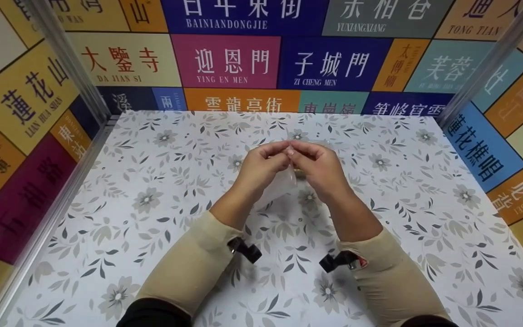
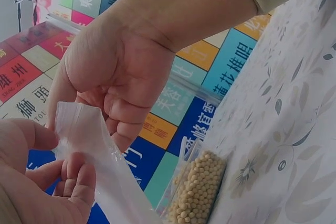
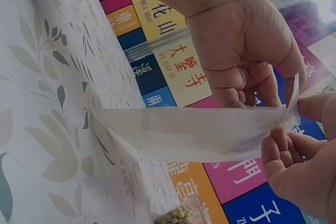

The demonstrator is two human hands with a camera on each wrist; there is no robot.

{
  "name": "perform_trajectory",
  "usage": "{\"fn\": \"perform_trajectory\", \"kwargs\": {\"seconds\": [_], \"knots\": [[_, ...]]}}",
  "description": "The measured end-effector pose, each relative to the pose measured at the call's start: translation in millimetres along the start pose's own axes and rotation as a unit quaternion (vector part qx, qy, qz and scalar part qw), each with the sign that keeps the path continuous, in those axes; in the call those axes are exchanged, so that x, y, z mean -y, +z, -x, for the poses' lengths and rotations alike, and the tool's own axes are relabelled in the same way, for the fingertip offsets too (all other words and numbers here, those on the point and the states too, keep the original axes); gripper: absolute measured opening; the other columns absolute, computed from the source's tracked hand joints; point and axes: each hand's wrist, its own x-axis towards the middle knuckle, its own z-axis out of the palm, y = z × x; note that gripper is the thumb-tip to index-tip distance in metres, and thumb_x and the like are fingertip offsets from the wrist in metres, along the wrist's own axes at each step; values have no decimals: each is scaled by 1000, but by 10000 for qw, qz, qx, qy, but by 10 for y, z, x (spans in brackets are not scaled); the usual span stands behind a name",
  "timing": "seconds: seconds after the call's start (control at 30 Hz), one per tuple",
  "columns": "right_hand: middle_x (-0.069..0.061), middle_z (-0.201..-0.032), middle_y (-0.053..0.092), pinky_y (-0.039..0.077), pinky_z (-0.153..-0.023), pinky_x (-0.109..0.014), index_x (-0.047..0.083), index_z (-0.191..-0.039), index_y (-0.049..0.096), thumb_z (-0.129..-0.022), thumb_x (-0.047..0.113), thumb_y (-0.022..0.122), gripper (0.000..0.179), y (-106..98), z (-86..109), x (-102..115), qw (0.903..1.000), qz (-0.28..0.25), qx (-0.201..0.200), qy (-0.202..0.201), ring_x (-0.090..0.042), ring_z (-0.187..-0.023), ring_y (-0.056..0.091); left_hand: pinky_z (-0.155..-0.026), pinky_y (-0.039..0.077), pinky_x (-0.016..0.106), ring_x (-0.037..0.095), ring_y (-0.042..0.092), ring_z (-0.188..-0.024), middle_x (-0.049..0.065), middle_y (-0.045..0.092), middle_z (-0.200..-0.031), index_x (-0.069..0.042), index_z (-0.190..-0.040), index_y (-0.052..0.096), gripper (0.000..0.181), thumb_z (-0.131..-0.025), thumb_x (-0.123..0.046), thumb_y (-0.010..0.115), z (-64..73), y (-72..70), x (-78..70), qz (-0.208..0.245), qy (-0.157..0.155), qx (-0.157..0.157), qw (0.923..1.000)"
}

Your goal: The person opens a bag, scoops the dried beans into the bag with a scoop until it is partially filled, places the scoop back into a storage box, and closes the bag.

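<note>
Both hands meet above the middle of the table. My left hand (image 1: 263, 165) pinches the top edge of a clear plastic bag (image 1: 276, 190) between thumb and forefinger. The right hand (image 1: 320, 168) pinches the same edge, its fingertips touching the left ones. In the left wrist view the bag (image 2: 102, 166) hangs from the fingertips, looking flat. The right wrist view shows its long, thin film (image 3: 205, 132) stretching down toward the tabletop. Close by stands a clear container of pale yellow round beans (image 2: 197, 190), mostly hidden behind the right hand in the head view.
A white floral cloth covers the table (image 1: 148, 245). Panels with printed signs (image 1: 225, 61) enclose its back and sides, with metal posts (image 1: 77, 68) at the corners. Black clip-like devices (image 1: 245, 250) sit on both sleeved wrists.
</note>
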Motion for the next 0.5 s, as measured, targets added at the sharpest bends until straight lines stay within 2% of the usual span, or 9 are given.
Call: {"fn": "perform_trajectory", "kwargs": {"seconds": [0.2, 0.5], "knots": [[-13, -134, 74, 66, -90, -23, 5, -137, 72, -105, 18, 69, 34, -13, 16, 33, 9999, -77, -61, 126, -15, -110, 74, -99, 65, 31, 16, 72, -112, 8, 76, -126, -9, -134, 74, 40, -95, -15, 73, 23, -10, -24, 0, 85, 77, 9999], [-11, -140, 71, 64, -92, -22, 8, -141, 70, -106, 19, 68, 37, -34, 18, 27, 9999, -75, 73, 134, -12, -114, 73, -97, 65, 30, 17, 71, -112, 8, 74, -124, -10, -134, 75, 41, -93, -16, 75, 17, -17, -39, -17, 75, -10, 10000]]}}
